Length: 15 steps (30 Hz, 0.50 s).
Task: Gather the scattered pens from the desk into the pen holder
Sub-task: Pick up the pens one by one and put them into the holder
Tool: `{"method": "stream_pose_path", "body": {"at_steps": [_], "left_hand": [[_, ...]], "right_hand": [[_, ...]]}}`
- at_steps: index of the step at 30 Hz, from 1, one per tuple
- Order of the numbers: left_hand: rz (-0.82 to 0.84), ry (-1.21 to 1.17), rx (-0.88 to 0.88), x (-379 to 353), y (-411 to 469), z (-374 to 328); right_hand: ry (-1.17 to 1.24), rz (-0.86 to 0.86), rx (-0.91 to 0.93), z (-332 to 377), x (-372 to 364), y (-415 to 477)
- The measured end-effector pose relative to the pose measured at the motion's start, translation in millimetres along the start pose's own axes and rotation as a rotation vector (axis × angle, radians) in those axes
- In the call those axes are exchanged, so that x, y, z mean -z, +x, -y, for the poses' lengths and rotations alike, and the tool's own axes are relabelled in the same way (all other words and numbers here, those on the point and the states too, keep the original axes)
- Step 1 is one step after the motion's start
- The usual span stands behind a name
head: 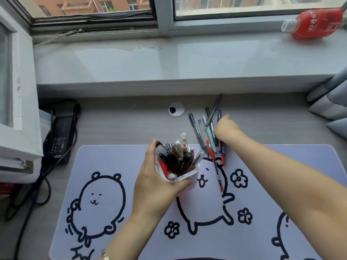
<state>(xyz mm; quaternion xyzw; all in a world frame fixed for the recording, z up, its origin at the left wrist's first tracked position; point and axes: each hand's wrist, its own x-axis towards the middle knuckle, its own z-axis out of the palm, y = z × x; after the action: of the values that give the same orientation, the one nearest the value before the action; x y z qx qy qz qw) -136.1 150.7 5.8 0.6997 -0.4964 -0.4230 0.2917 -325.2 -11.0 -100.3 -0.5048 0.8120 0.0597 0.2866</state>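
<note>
**A:** Grey daylight comes off the windowsill onto a wood-grain desk, half covered by a lilac desk mat printed with cartoon bears; where do the pens stand?

**B:** Most are already in the white pen holder, which sits on the mat's far middle, packed with pens; the left hand wraps it from the near-left side, fingers closed around its wall, steadying it.

**A:** And the loose ones?

**B:** A cluster of loose pens lies just right of the holder and a little beyond it, straddling the mat's far edge; their long axes run mostly away from the person, fanned slightly, with a grey pen angled across the far ends; an orange-red pen trails nearest, lying on the mat beside the holder.

**A:** Which hand is nearer?

**B:** The right hand, plainly; it rests on the right side of the cluster, fingers curled down onto the pens; whether it has actually closed on any I cannot tell, since the hand's back hides the fingertips.

**A:** So the move ahead?

**B:** My guess: pinch across the barrels, lift, swing a short way left and toward the body to the holder's mouth, tips down; the holder is crowded, so a clear gap matters, and the left hand's grip should keep it from tipping.
</note>
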Motion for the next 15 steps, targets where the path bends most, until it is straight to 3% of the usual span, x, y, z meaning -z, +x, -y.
{"method": "stream_pose_path", "body": {"at_steps": [5,11,15], "left_hand": [[0.007,0.011,0.022,1,-2,4],[0.018,0.038,0.034,-2,-5,6],[0.062,0.035,0.017,-12,-7,1]], "right_hand": [[0.246,0.037,-0.042,-29,14,0],[1.157,-0.065,0.154,-49,60,-73],[1.578,-0.231,0.446,-38,76,-148]]}}
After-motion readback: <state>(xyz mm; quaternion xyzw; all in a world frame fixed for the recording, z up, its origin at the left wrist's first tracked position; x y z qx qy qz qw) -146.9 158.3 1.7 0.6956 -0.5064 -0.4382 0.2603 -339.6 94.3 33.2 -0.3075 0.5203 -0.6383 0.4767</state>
